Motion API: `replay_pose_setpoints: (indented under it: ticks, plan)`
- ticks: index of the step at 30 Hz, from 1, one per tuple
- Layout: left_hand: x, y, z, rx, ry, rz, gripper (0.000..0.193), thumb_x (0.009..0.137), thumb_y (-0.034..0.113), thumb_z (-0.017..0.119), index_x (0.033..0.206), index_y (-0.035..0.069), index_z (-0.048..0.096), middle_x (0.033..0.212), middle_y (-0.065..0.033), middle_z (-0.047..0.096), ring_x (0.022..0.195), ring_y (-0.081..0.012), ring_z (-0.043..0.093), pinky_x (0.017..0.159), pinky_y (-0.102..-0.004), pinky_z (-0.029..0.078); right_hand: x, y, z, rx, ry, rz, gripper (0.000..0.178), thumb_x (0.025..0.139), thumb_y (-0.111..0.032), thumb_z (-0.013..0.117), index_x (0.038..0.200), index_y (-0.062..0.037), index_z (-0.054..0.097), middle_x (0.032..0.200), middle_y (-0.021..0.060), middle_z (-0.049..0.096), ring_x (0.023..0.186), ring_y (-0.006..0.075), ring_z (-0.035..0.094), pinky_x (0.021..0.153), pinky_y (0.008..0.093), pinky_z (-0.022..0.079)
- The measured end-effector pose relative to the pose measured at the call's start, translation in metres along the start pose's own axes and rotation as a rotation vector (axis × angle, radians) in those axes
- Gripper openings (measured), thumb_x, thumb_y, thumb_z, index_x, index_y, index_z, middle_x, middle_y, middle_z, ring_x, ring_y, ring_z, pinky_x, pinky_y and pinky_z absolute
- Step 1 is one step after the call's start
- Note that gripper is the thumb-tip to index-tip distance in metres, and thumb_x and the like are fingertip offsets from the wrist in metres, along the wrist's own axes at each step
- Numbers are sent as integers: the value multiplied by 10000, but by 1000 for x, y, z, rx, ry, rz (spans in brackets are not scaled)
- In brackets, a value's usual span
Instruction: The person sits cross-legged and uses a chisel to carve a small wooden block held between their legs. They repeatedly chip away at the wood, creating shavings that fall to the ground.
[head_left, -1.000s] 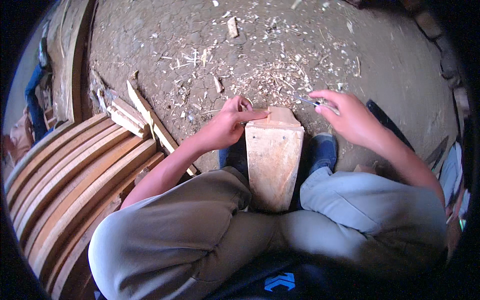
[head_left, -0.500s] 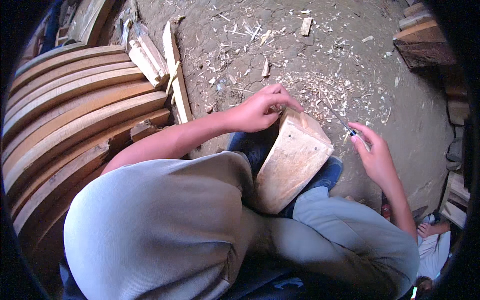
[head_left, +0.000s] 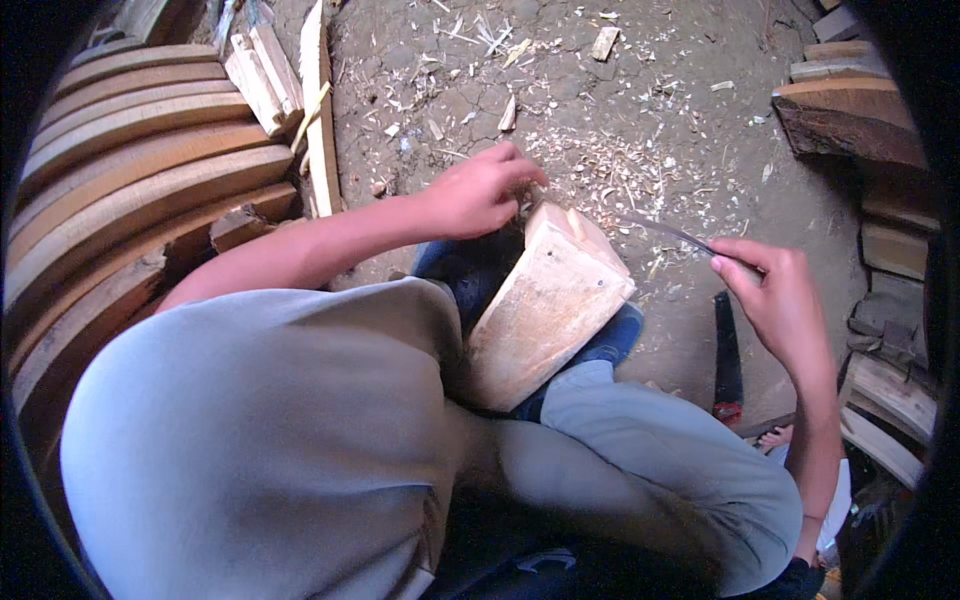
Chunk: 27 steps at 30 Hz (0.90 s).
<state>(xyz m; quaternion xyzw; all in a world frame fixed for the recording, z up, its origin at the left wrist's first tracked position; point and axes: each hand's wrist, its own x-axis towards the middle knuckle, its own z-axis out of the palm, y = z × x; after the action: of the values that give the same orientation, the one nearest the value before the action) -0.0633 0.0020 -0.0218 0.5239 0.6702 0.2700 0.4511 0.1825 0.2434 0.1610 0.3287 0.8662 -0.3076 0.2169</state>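
Observation:
A pale wooden block (head_left: 550,310) stands tilted between my legs and blue shoes, its narrow end facing away from me. On that end sits a small wood piece (head_left: 577,224); whether it is fixed there I cannot tell. My left hand (head_left: 485,192) hovers just left of the block's far end, index finger stretched, the others bent, with nothing visible in it. Off to the right, my right hand (head_left: 775,295) pinches a long thin-bladed metal tool (head_left: 685,237), whose tip points left toward the wood shavings. The hand covers its handle.
Curved planks (head_left: 140,130) are stacked along the left, beside split wood (head_left: 268,85) and a long slat (head_left: 320,130). Shavings litter the earth floor. A dark blade with a red end (head_left: 727,350) lies right of my leg. Timber (head_left: 850,120) lines the right side; another person's hand (head_left: 775,437) shows below.
The view has shifted, so most things sit further left. My right hand has turned the tool's blade flatter. My left index finger has drawn back from the block's end. The dark red-ended blade is now uncovered.

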Motion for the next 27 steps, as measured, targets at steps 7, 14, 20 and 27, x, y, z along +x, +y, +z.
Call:
replay_pose_setpoints:
  ticks: [7, 14, 20, 27]
  plan:
    - [-20, 14, -16, -198, -268, -104, 378, 926, 396, 493, 937, 76, 693, 774, -123, 676, 733, -293, 661, 724, -439, 502, 19, -72, -18, -400, -90, -114, 190, 907, -192, 709, 1021, -72, 802, 836, 216, 724, 795, 402, 718, 743, 472, 568]
    - [-43, 21, 11, -200, -466, -75, 733, 894, 756, 605, 948, 38, 739, 723, -125, 674, 706, -303, 660, 666, -440, 485, 29, -107, -16, -601, -113, -233, 170, 873, -156, 718, 970, -44, 801, 789, 206, 712, 763, 373, 721, 713, 447, 563]
    - [-48, 20, 19, -276, -467, -108, 647, 860, 711, 697, 915, 68, 742, 663, -59, 637, 651, -232, 630, 631, -413, 459, 29, -145, -17, -723, -112, -372, 138, 855, -140, 710, 893, -30, 785, 766, 195, 709, 762, 355, 721, 718, 436, 570]
    - [-50, 17, 21, -325, -438, -154, 599, 853, 626, 778, 716, 59, 641, 595, -3, 541, 587, -151, 533, 570, -384, 388, 36, -158, -3, -797, -100, -495, 123, 854, -135, 706, 873, -40, 782, 782, 192, 719, 767, 346, 731, 717, 439, 577]
